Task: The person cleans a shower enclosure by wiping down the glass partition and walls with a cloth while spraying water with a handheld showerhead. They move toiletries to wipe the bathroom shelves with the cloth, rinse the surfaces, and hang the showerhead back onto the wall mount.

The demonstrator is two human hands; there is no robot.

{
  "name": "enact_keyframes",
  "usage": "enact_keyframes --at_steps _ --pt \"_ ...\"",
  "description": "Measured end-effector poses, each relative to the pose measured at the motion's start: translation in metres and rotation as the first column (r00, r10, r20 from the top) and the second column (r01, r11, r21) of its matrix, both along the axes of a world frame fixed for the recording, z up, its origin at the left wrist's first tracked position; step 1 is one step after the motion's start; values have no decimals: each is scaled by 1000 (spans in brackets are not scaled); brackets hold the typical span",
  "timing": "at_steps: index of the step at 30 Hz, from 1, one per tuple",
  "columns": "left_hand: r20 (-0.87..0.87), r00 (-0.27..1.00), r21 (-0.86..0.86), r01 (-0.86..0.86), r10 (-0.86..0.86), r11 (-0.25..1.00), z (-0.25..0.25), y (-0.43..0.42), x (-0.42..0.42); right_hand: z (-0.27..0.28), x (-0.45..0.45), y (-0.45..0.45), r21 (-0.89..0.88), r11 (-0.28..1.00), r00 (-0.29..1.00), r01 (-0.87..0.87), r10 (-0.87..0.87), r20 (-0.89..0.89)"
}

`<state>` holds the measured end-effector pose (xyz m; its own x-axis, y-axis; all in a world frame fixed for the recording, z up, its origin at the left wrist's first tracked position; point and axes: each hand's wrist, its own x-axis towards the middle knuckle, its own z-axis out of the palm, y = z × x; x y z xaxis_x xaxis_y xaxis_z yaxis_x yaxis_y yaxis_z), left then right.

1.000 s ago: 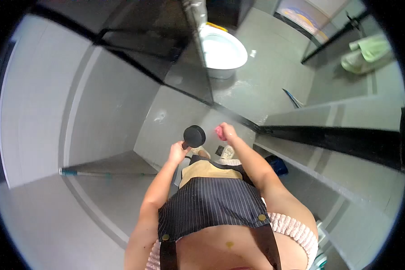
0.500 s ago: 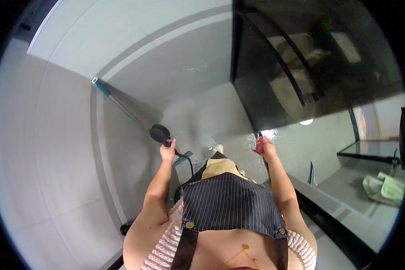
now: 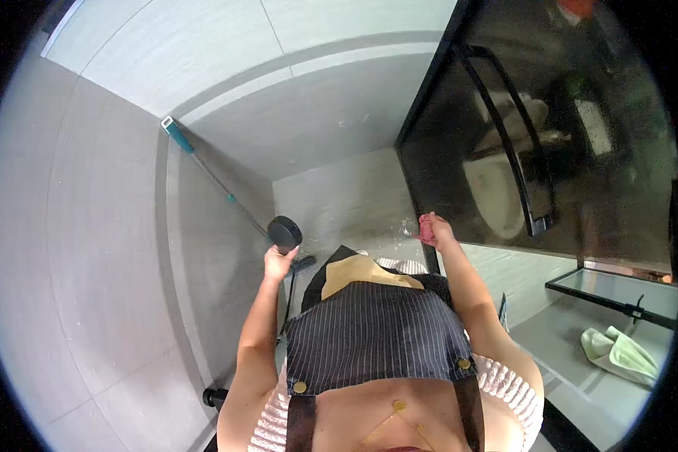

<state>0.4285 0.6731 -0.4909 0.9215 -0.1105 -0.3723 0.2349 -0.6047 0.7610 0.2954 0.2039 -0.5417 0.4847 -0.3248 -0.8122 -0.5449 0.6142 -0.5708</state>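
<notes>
My left hand point(image 3: 281, 264) is wrapped round the handle of a black shower head point(image 3: 285, 233), its round face turned up and away from me. A black hose point(image 3: 288, 301) hangs below that hand. On the other side, my right hand point(image 3: 441, 230) grips a small pink sponge or cloth point(image 3: 427, 228); which of the two I cannot tell. It is held close to the lower edge of the dark glass door point(image 3: 478, 203). Whether it touches the door is not clear.
A teal-handled pole point(image 3: 226, 192) leans on the grey tiled wall point(image 3: 113, 248) at left, its dark head point(image 3: 303, 264) low by the floor. The door carries a long black handle point(image 3: 508, 143). A pale green towel point(image 3: 621, 355) lies at lower right, below a black-framed glass shelf point(image 3: 610, 290).
My view has turned, and the glass door and its handle show lower and more fully. The shower head has tilted up. My right hand still holds the pink thing by the door's edge.
</notes>
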Motion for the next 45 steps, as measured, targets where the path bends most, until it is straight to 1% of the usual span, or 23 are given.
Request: enact_keyframes --at_steps 1,2,5,6,8,11,12,13,15,16,17,19,21,25,27,29,32,36,38,40,42,44,45 --pt "-6 1000 18 13 -13 1000 2 -6 -1 -1 7 -1 -94 988 990 -121 113 -88" --pt "-6 1000 13 31 -31 999 3 -10 0 14 16 3 -36 996 992 -77 73 -101" --pt "49 999 -73 26 -22 997 13 -26 -5 -75 25 -30 107 990 996 -92 92 9" --pt "48 999 -70 -7 11 998 17 -29 -8 -65 36 -29 111 986 992 -125 125 9" --pt "20 1000 97 12 -14 995 29 -30 -20 -43 56 -23 59 985 981 -162 167 -101" --pt "-23 990 58 -135 137 989 45 -33 -48 -65 80 -35 97 939 933 -330 340 -117" --pt "109 970 17 -220 217 975 44 -32 -65 -67 90 -37 116 911 906 -396 408 -114" --pt "127 950 29 -292 286 956 49 -34 -79 -71 103 -37 138 875 871 -465 480 -106" --pt "205 833 7 -527 514 850 63 -41 -109 -123 122 -49 159 807 809 -569 584 -66" --pt "148 745 -90 -645 650 759 58 -41 -123 -124 135 -43 168 767 773 -619 633 -44" --pt "168 703 -82 -689 692 720 69 -41 -132 -118 149 -33 150 754 755 -640 653 -63" --pt "207 543 -229 -782 814 580 101 -50 -154 -105 164 -12 135 707 705 -694 706 -68" --pt "268 450 -229 -829 852 510 123 -51 -173 -90 184 16 221 724 734 -654 677 -46" --pt "335 237 -388 -847 912 363 145 -45 -217 -59 218 87 189 543 546 -818 837 -42" --pt "435 143 -488 -792 889 366 148 -39 -240 -39 218 131 106 488 492 -866 870 10" --pt "478 114 -484 -793 871 370 151 -28 -261 -33 223 168 13 273 273 -962 958 86" --pt "459 -102 -568 -798 883 203 159 -14 -287 -13 210 226 -4 169 166 -986 973 161" --pt "419 -317 -718 -689 851 97 167 3 -329 -17 191 291 -37 41 30 -998 968 251" --pt "376 -392 -765 -643 840 42 162 8 -357 0 173 310 0 -81 -78 -997 956 281" --pt "331 -456 -803 -595 826 -6 157 11 -381 12 157 326 -32 -122 -126 -992 960 252" --pt "329 -466 -758 -649 821 -64 151 11 -406 20 142 346 -59 -153 -162 -987 962 222" --pt "308 -476 -784 -617 824 -64 147 7 -423 41 137 383 -229 -34 -102 -973 951 293" --pt "292 -467 -807 -588 834 -47 149 11 -426 71 140 413 -298 56 -88 -953 889 449"
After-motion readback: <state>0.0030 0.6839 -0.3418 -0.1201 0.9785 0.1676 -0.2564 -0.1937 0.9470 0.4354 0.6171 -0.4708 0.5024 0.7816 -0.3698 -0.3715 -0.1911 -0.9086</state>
